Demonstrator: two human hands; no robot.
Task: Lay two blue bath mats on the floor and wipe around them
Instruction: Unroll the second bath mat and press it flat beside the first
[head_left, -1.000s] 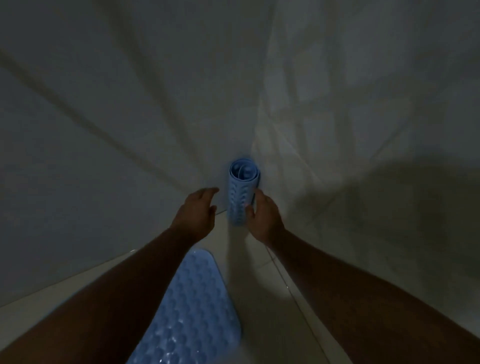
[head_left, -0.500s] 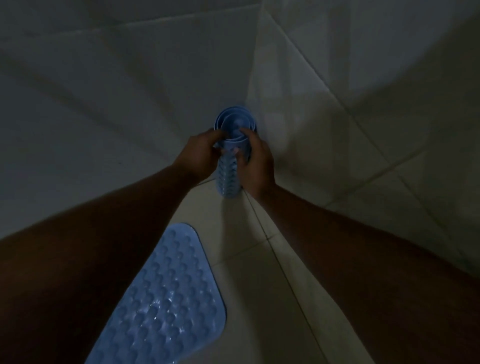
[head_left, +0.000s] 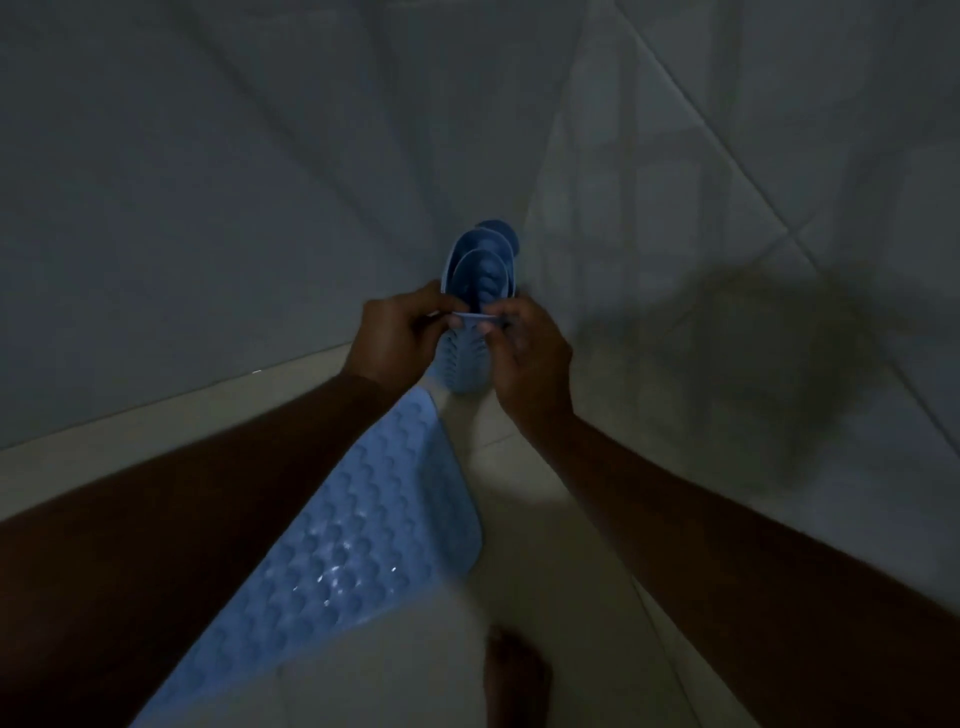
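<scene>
In the corner, rolled mat (head_left: 475, 312) upright, outer flap pinched by both hands' fingers (head_left: 470, 321)

Both hands (head_left: 457, 338) pinching (arms outstretched)

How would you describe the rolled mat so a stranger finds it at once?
Look to the corner where the two tiled walls meet the floor. The rolled mat stands there, pinched by both hands; the other blue mat lies flat.
</scene>
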